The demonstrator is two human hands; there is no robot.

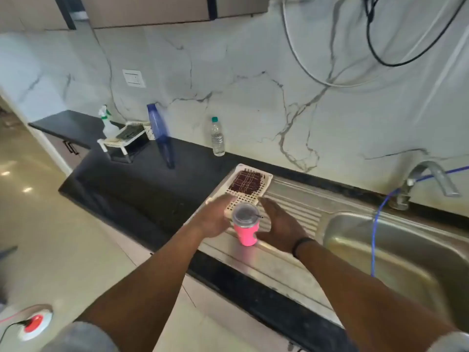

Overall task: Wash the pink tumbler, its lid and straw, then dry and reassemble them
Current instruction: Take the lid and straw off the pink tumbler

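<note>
Your pink tumbler (245,233) stands upright on the steel draining board (291,212), to the left of the sink basin (396,250). Its long axis points straight up, toward the camera. The clear lid (244,214) is on it, and the straw (255,216) passes through the lid and leans a little to the right.

The tumbler is exactly between your two hands. Your left hand (215,219) is on its left side and your right hand (281,227) is on its right side, both very close to the cup. The fingers of both hands look rather straight and relaxed, not curled around the cup. The picture is blurred here, so I cannot tell if the palms touch the pink wall or stay just beside it. The two hands seem about equally near.

Just behind the tumbler lies a white perforated tray (247,198) with a dark checked cloth (245,184) on it; your fingertips reach near its front edge. The tap (429,179) is far to the right, behind the basin, with a blue hose (375,224) hanging into it.

I judge that the next move starts from the top: one hand must hold the body steady while the other takes off the lid and straw. Lift straight up along the axis, so the cup does not tip on the ribbed steel.
</note>
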